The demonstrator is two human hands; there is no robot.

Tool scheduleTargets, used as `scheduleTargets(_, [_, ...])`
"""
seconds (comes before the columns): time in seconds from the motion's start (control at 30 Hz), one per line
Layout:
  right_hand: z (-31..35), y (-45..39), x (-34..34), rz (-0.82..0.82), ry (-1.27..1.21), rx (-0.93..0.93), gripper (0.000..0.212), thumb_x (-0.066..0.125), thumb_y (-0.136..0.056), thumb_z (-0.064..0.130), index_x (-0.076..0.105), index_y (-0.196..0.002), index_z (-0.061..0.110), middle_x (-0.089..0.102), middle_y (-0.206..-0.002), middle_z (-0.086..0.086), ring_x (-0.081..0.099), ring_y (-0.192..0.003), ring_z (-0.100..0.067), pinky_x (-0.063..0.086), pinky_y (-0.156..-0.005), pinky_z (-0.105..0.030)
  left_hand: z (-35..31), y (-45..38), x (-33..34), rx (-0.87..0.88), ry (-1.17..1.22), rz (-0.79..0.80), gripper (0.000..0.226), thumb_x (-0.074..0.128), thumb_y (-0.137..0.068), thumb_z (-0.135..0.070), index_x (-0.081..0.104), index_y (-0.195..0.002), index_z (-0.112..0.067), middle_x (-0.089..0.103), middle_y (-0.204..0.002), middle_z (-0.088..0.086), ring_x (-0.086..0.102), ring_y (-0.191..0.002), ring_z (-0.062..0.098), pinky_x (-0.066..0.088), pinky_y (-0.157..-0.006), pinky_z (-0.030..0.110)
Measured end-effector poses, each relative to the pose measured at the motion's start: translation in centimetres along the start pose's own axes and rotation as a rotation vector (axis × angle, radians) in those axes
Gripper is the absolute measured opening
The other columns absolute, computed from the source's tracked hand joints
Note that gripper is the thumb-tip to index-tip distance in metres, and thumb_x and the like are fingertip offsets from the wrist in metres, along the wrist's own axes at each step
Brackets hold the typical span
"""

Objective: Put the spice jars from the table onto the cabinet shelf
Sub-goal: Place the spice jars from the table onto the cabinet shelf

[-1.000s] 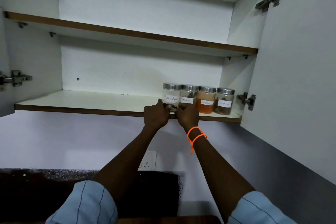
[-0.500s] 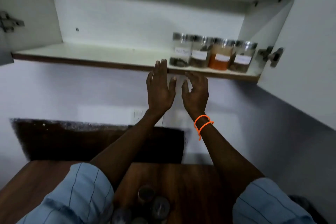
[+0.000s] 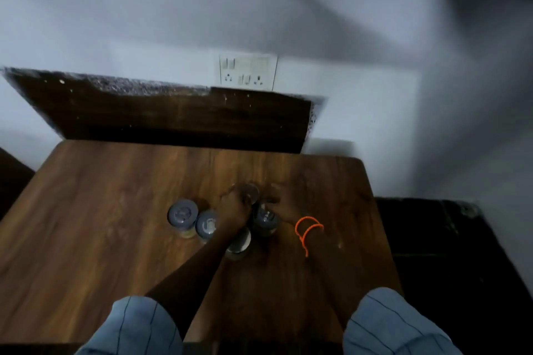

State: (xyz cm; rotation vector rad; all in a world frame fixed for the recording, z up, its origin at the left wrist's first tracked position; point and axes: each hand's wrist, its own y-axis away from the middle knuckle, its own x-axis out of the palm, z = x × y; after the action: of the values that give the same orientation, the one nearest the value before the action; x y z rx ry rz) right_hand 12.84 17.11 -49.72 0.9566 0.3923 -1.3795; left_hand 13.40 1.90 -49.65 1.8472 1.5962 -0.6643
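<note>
Five jars (image 3: 183, 215) crowd mid-frame on the table (image 3: 86, 210), touching or just beside each other. My left hand (image 3: 235, 209) and right hand (image 3: 284, 207) reach among them; blur hides whether either grips. I reckon a blind grab could topple neighbours.

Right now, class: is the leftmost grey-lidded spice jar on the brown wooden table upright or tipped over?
Upright. The leftmost grey-lidded spice jar shows its round lid facing up, with its base on the brown wooden table.
</note>
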Motion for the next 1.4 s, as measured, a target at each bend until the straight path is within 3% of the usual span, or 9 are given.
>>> scheduleTargets(0.17, [-2.0, 1.1, 3.8, 0.029, 0.061, -0.015, 0.073, 0.091, -0.073, 0.033, 0.060, -0.134, 0.008, 0.058, -0.141, -0.014, 0.054, -0.131, -0.029, 0.042, -0.110, -0.035, 2.7, 0.4, 2.6, -0.068, -0.112, -0.040, 0.031, 0.048, -0.103, -0.014, 0.066, -0.125, -0.003, 0.073, -0.117, 0.017, 0.068, -0.106, 0.034, 0.046, -0.094, 0.040])
scheduleTargets(0.47, [-4.3, 0.1, 4.5, -0.029, -0.329, 0.131, 0.088, 0.090, -0.074, 0.010, 0.043, -0.149, 0.008, 0.051, -0.148, -0.017, 0.051, -0.137, -0.034, 0.042, -0.115, -0.044, 5.3, -0.5, 4.0, 0.000, -0.023, -0.081, 0.028, 0.057, -0.097, -0.008, 0.069, -0.121, -0.001, 0.075, -0.107, 0.017, 0.070, -0.099, 0.035, 0.052, -0.089, 0.043])
scheduleTargets(0.6, [-4.6, -0.9, 0.3, -0.056, -0.478, 0.051, 0.066, 0.081, -0.079, -0.006, 0.053, -0.139, -0.001, 0.060, -0.136, -0.024, 0.058, -0.128, -0.039, 0.052, -0.098, -0.042, 5.5, -2.0, 3.1, 0.159, 0.232, 0.150, 0.031, 0.063, -0.097, -0.007, 0.066, -0.128, -0.005, 0.072, -0.119, 0.015, 0.070, -0.107, 0.027, 0.056, -0.093, 0.040])
scheduleTargets(0.73, [-3.1, -1.4, -3.8, -0.036, -0.713, 0.013, 0.065, 0.063, -0.068, 0.003, 0.054, -0.129, -0.016, 0.061, -0.110, -0.028, 0.061, -0.098, -0.035, 0.049, -0.081, -0.040, 3.3, -2.9, 1.9, -0.008, 0.724, 0.431, 0.021, 0.061, -0.102, -0.029, 0.066, -0.116, -0.014, 0.068, -0.103, 0.003, 0.067, -0.095, 0.018, 0.058, -0.079, 0.027])
scheduleTargets(0.87, [-1.3, -1.1, -6.8, -0.035, -0.879, -0.026, 0.060, 0.054, -0.063, 0.002, 0.059, -0.122, -0.010, 0.063, -0.113, -0.029, 0.058, -0.103, -0.030, 0.045, -0.084, -0.040, 1.5, -3.5, 1.0, -0.232, 1.137, 0.699, 0.048, 0.059, -0.101, -0.038, 0.058, -0.135, -0.004, 0.068, -0.126, 0.018, 0.064, -0.120, 0.035, 0.048, -0.108, 0.055])
scheduleTargets(1.0, [0.2, -1.1, -8.5, -0.183, -1.029, -0.001, 0.024, 0.063, -0.090, -0.001, 0.061, -0.112, 0.007, 0.064, -0.090, -0.011, 0.061, -0.085, -0.023, 0.049, -0.082, -0.040, -1.9, -4.1, -0.4, -0.176, 1.290, 0.540, 0.048, 0.065, -0.099, -0.024, 0.051, -0.142, -0.008, 0.063, -0.137, 0.020, 0.065, -0.123, 0.033, 0.057, -0.097, 0.046])
scheduleTargets(1.1, [1.4, -0.8, -9.3, -0.186, -1.022, -0.012, 0.035, 0.076, -0.090, 0.005, 0.059, -0.121, 0.009, 0.068, -0.109, -0.017, 0.067, -0.102, -0.034, 0.054, -0.097, -0.051, -4.8, -4.4, -1.6, 0.033, 0.988, 0.174, 0.059, 0.083, -0.083, -0.020, 0.052, -0.133, -0.011, 0.065, -0.127, 0.016, 0.070, -0.108, 0.024, 0.061, -0.078, 0.028])
scheduleTargets(1.2, [2.6, -0.2, -10.6, -0.180, -1.027, -0.062, 0.045, 0.072, -0.093, 0.003, 0.055, -0.134, -0.001, 0.066, -0.130, -0.023, 0.064, -0.121, -0.039, 0.051, -0.106, -0.057, -6.7, -4.7, -2.8, 0.199, 0.744, -0.030, 0.074, 0.095, -0.064, -0.033, 0.053, -0.125, -0.025, 0.061, -0.119, 0.004, 0.064, -0.103, 0.013, 0.060, -0.080, 0.027])
scheduleTargets(1.4, [4.7, 1.5, -15.1, 0.009, -1.380, -0.161, 0.046, 0.048, -0.102, 0.015, 0.050, -0.143, -0.004, 0.054, -0.136, -0.030, 0.052, -0.126, -0.040, 0.035, -0.117, -0.060, -9.3, -5.0, -6.4, 0.080, 1.213, 0.432, 0.056, 0.073, -0.083, -0.045, 0.065, -0.131, -0.016, 0.064, -0.134, 0.019, 0.059, -0.127, 0.038, 0.053, -0.104, 0.051])
